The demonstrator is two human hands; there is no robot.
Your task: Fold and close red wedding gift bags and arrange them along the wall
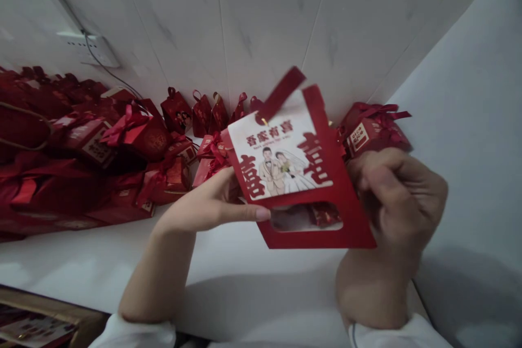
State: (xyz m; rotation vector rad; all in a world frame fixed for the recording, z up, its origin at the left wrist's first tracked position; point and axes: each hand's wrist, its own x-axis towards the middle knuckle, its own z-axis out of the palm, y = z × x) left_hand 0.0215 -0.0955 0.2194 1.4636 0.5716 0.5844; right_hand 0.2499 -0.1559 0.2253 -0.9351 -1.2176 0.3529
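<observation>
A red wedding favour box [350,228] is held up and tilted at the middle of the view. On its front are a white card [265,141] with a drawn bride and groom and a cut-out window [293,217], with a red wrapped item partly visible inside. My left hand [212,204] grips the box's left side, thumb on the front beside the window, other fingers behind. A dark red strap [283,92] sticks up from the top. My right hand [399,196] is closed at the box's right edge; its fingertips are partly hidden, and what they pinch is unclear.
Several red favour boxes with ribbon bows [142,130] are piled at the left along the tiled wall [269,22]. Another bowed box [367,125] stands at the right. A socket strip [89,49] with a cable is behind. A wooden-edged tray [93,321] is at the lower left.
</observation>
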